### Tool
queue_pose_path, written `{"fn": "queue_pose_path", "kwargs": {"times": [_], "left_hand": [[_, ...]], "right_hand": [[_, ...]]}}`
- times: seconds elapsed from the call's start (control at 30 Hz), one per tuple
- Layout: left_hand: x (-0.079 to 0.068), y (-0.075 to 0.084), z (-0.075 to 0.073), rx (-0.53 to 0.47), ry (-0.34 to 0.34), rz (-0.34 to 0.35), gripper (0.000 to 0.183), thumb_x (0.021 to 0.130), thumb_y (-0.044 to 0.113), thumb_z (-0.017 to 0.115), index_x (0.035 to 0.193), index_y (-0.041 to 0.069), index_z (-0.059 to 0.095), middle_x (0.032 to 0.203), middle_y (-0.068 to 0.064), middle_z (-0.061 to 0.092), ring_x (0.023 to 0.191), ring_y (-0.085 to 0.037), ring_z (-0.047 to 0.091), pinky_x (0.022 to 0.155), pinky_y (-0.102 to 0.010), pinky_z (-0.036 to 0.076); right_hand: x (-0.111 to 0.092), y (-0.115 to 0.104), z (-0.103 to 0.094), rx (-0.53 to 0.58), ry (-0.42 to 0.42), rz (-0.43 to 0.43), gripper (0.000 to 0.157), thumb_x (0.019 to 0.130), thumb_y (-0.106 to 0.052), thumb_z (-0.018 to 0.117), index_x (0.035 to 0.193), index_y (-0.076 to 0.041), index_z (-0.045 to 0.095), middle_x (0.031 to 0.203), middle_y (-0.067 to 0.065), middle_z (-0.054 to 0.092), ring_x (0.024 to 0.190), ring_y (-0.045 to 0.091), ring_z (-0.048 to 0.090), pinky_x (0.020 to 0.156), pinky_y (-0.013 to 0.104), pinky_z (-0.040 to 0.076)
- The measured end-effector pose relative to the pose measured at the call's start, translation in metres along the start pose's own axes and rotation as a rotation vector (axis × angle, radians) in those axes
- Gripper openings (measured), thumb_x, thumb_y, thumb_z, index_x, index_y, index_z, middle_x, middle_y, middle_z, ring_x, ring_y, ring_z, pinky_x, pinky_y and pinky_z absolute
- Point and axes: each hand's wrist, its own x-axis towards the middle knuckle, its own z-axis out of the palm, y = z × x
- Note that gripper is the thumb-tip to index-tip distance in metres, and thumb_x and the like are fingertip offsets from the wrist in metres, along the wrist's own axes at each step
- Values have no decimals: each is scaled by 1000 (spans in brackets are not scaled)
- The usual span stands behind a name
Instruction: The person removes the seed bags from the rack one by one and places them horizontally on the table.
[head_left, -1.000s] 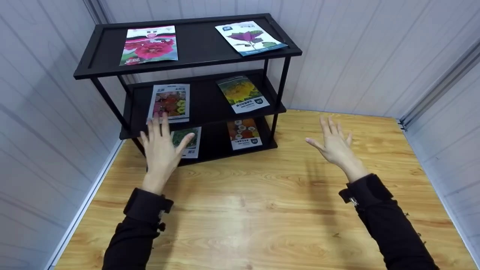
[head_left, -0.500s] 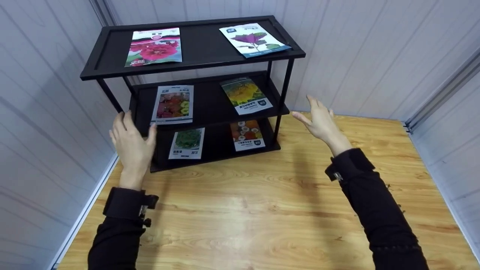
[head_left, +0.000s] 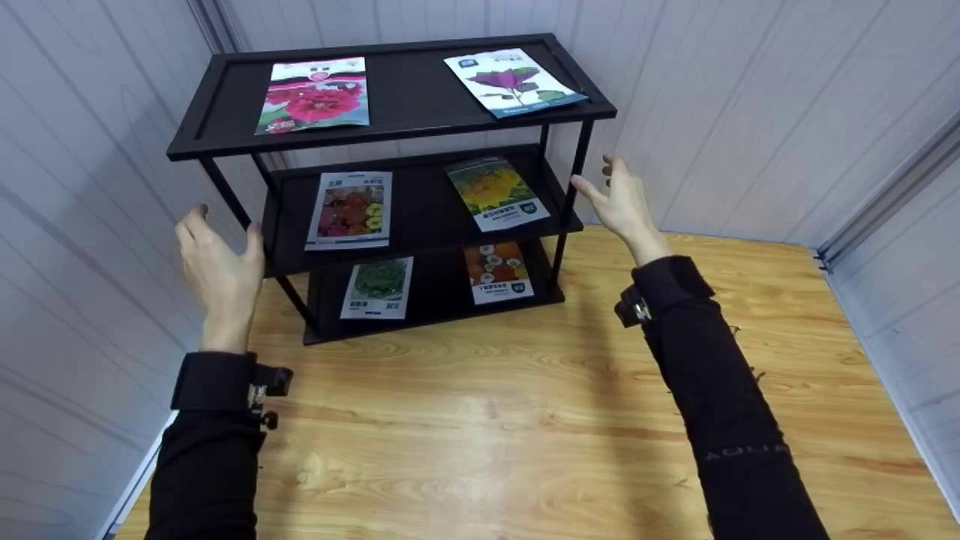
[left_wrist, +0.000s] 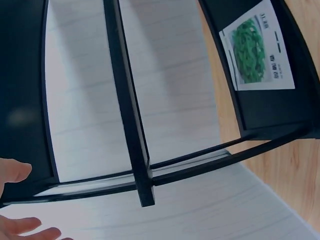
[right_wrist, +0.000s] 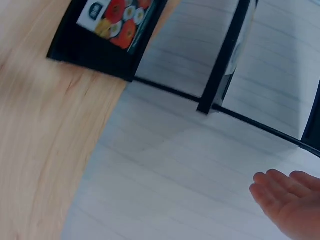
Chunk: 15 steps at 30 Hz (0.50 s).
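Note:
A black three-tier shelf (head_left: 420, 241) stands in front of me in the head view, with two printed flower packets on each tier. Just outside its left front post is my left hand (head_left: 221, 266), thumb apart from relaxed fingers. Its thumb (left_wrist: 12, 171) overlaps a black board in the left wrist view; whether they touch, I cannot tell. On the other side my right hand (head_left: 624, 206) is beside the right front post, fingers loosely bent and holding nothing. The right wrist view shows its fingers (right_wrist: 280, 187) apart from the shelf frame.
On top lie a pink flower packet (head_left: 319, 97) and a purple flower packet (head_left: 514, 82). The middle tier bears a mixed-flower packet (head_left: 350, 210) and a yellow flower packet (head_left: 497, 193). Below are a green-leaf packet (head_left: 377, 289) and an orange-and-white packet (head_left: 498, 273). Pale walls (head_left: 735, 112) enclose the wooden floor (head_left: 465, 420).
My left hand has moved left, off the front of the shelf to its left side. My right hand has come left and up, close to the right post. The packets lie as before.

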Motion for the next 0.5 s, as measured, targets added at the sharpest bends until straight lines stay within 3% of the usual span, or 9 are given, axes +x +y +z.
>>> {"fn": "queue_pose_path", "kwargs": {"times": [0.27,0.5], "left_hand": [[21,3,-3,-108,-83,-180,60,88,32,49,132,-3,29,127,-19,39,116,-29,38,94,-36,34],[33,6,1,-176,-131,-226,55,90,28,46,134,-1,29,124,-19,45,111,-29,45,89,-33,41]], "right_hand": [[18,-17,8,114,28,92,70,87,-45,47,137,-2,24,131,20,39,118,29,40,94,36,37],[31,-26,11,248,101,113,63,88,-35,50,136,-1,27,124,19,44,113,28,45,90,32,40]]}}
